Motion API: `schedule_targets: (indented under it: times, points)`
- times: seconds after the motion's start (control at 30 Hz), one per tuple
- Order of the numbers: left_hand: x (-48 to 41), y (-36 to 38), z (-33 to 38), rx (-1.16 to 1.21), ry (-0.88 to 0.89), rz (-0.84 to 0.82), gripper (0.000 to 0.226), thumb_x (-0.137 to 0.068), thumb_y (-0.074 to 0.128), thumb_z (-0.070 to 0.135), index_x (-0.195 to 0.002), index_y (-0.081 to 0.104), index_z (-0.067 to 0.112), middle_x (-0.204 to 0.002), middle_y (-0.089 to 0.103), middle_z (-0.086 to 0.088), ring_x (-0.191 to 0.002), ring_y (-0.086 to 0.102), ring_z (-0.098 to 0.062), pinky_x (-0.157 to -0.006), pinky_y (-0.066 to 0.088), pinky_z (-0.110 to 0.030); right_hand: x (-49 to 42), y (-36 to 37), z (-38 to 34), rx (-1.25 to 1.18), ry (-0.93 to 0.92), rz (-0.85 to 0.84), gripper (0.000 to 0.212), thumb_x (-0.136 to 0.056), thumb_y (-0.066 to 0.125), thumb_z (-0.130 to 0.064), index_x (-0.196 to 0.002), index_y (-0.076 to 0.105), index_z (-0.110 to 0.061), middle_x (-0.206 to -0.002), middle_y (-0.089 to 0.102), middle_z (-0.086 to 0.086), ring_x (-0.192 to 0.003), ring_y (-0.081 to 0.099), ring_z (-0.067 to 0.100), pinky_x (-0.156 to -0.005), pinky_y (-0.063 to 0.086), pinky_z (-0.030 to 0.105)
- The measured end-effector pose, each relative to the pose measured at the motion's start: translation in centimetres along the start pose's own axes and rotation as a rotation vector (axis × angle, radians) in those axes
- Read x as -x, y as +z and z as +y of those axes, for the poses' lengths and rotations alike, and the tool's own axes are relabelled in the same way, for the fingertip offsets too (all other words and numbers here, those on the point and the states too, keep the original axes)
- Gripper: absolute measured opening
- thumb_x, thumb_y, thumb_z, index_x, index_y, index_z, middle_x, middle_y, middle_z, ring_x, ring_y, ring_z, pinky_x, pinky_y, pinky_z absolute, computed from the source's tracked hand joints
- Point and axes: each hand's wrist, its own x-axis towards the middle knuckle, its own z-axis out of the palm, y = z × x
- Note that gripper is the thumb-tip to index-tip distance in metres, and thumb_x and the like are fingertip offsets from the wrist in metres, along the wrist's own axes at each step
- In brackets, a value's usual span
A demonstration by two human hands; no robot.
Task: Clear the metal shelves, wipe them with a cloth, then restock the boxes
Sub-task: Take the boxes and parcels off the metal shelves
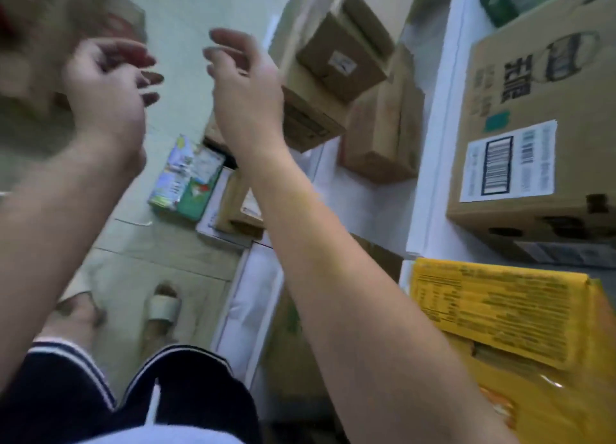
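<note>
- Before the white shelf unit, I see both hands held up in the air, touching no box.
- The left hand is relaxed, fingers loosely bent, holding nothing.
- The right hand is likewise loose and empty, in front of a stack of small brown boxes.
- On the shelf at right sits a large cardboard box with a barcode label, and a yellow carton lies lower down.
- On the tiled floor lies a green printed carton.
</note>
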Motion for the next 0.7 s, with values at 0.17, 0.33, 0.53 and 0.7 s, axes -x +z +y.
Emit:
schedule_targets:
  times: [0.17, 0.33, 0.53, 0.7]
  points:
    - [5.7, -2.5, 16.0, 0.07, 0.147, 0.179, 0.033, -0.081, 0.039, -0.011, -0.087, 0.058, 0.015, -0.081, 0.065, -0.005, -0.066, 0.063, -0.015, -0.057, 0.045, -0.022, 2.5, 5.9, -6.8, -0.038, -0.079, -0.198, 0.019, -0.093, 0.056, -0.012, -0.096, 0.065, -0.028, -0.097, 0.074, 0.002, -0.093, 0.071, 0.023, -0.088, 0.057, 0.051]
    - [7.1, -8.0, 28.0, 0.121, 0.248, 0.344, 0.032, -0.088, 0.039, -0.01, -0.089, 0.06, 0.013, -0.079, 0.065, -0.002, -0.073, 0.063, -0.015, -0.065, 0.05, -0.022, 5.3, 11.8, -16.7, -0.137, -0.2, -0.319, 0.022, -0.096, 0.055, -0.012, -0.096, 0.064, -0.032, -0.094, 0.074, -0.002, -0.084, 0.072, 0.013, -0.079, 0.057, 0.039]
    - [10.0, -14.6, 43.6, -0.032, 0.554, 0.249, 0.029, -0.092, 0.044, -0.007, -0.095, 0.063, 0.015, -0.091, 0.069, -0.003, -0.084, 0.064, -0.015, -0.074, 0.05, -0.025, 10.2, 18.2, -29.8, -0.235, -0.364, -0.409, 0.019, -0.101, 0.054, -0.013, -0.107, 0.064, -0.028, -0.097, 0.074, -0.002, -0.089, 0.071, 0.014, -0.084, 0.059, 0.038]
    - [13.3, -19.9, 55.8, -0.278, 0.836, 0.146, 0.026, -0.094, 0.049, -0.003, -0.094, 0.065, 0.018, -0.092, 0.07, -0.002, -0.084, 0.066, -0.014, -0.074, 0.052, -0.024, 15.2, 22.4, -40.4, -0.351, -0.559, -0.461, 0.015, -0.101, 0.057, -0.01, -0.108, 0.065, -0.02, -0.095, 0.073, 0.001, -0.084, 0.072, 0.011, -0.08, 0.059, 0.033]
